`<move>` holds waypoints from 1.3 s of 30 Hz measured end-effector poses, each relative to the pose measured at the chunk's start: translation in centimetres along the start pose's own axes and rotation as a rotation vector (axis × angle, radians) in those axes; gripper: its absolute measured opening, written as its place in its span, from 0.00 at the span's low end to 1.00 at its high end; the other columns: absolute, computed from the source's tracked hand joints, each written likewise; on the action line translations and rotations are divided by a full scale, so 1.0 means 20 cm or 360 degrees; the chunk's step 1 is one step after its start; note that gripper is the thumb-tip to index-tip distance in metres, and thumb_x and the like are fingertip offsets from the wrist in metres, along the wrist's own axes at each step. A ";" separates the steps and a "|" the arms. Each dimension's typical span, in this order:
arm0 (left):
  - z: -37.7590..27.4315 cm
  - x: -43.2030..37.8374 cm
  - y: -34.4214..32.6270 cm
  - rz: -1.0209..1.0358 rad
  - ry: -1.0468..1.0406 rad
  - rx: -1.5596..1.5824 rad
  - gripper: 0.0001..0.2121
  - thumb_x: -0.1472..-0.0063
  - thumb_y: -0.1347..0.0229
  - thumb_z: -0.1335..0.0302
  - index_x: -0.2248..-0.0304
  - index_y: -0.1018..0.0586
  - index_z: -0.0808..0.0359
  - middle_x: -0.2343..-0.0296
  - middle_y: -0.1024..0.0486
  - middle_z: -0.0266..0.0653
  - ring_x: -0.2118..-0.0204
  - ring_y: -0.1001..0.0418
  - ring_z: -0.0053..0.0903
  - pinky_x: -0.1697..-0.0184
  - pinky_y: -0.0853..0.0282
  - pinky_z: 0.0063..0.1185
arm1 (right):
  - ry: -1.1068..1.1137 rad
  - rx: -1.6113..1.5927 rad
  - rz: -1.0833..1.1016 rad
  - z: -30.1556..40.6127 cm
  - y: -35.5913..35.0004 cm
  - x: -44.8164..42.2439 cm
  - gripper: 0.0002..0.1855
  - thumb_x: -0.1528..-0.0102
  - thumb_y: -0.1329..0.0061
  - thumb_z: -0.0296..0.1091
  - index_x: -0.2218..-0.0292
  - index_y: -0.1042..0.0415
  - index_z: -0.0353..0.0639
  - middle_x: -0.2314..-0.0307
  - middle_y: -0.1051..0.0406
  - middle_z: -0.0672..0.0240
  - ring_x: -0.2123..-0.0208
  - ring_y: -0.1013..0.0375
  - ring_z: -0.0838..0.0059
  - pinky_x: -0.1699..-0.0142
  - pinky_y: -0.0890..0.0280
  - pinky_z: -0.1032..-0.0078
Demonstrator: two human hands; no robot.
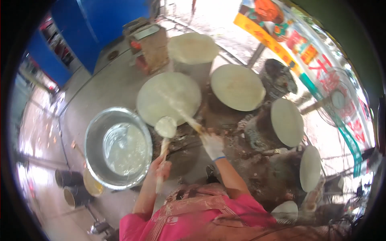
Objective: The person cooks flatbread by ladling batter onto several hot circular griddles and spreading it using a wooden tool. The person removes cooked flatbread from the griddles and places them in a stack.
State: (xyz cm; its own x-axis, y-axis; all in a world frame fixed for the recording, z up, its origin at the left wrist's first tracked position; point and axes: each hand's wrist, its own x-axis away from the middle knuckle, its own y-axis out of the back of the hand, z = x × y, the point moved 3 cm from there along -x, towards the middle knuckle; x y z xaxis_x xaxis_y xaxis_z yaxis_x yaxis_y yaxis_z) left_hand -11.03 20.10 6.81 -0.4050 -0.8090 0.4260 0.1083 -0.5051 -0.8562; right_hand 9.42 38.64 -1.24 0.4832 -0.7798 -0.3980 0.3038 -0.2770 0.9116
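Note:
My left hand point(160, 169) is bare and closed around the handle of a ladle point(165, 127), whose bowl, coated with pale batter, is at the near edge of a round griddle point(150, 99). In a white glove with a blue cuff, my right hand point(213, 146) grips a long batter-smeared wooden stick point(184, 114) that reaches over the same griddle. A pale layer covers the griddle. To the left stands a large metal basin point(90, 150) with pale liquid batter point(128, 150) in it. Motion blur hides whether the stick touches the griddle.
More round griddles with pale layers, such as one at the back point(193, 48) and one at the right point(238, 87), stand in an arc. Also around are a cardboard box point(155, 48), dark cylindrical containers point(71, 178), a fan point(337, 99) and a printed banner point(271, 39).

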 end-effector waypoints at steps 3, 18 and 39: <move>0.06 0.01 0.22 -0.0390 -0.0271 -0.0563 0.18 0.38 0.53 0.57 0.66 0.29 0.68 0.89 0.44 0.26 0.91 0.46 0.13 0.91 0.47 0.14 | -0.0264 -0.0114 0.0336 -0.14 -0.01 -0.08 0.12 0.47 0.56 0.49 0.69 0.27 0.53 0.77 0.29 0.58 0.77 0.28 0.58 0.72 0.35 0.62; 0.53 -0.77 0.10 -0.0390 0.0232 0.0073 0.03 0.39 0.53 0.70 0.69 0.31 0.58 0.84 0.39 0.32 0.89 0.44 0.13 0.90 0.42 0.11 | -0.1401 -0.0594 -0.0046 -1.58 0.56 0.76 0.20 0.46 0.54 0.37 0.53 0.33 0.40 0.65 0.27 0.53 0.65 0.27 0.58 0.58 0.35 0.68; -0.15 -2.52 -0.51 -0.0471 -0.0171 -0.0746 0.13 0.38 0.56 0.63 0.75 0.42 0.59 0.89 0.47 0.28 0.91 0.46 0.17 0.91 0.48 0.16 | -0.1014 -0.0496 0.0476 -1.39 0.24 -0.14 0.16 0.47 0.57 0.47 0.63 0.26 0.47 0.71 0.27 0.55 0.67 0.28 0.54 0.61 0.35 0.62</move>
State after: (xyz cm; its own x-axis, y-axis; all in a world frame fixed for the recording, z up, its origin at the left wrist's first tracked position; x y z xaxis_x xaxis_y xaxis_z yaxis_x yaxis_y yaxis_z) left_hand 5.52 67.05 -6.84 -0.2597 -0.6916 0.6740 -0.4208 -0.5471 -0.7236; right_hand 32.38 55.21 1.36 0.0437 -0.9956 0.0832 0.4976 0.0939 0.8623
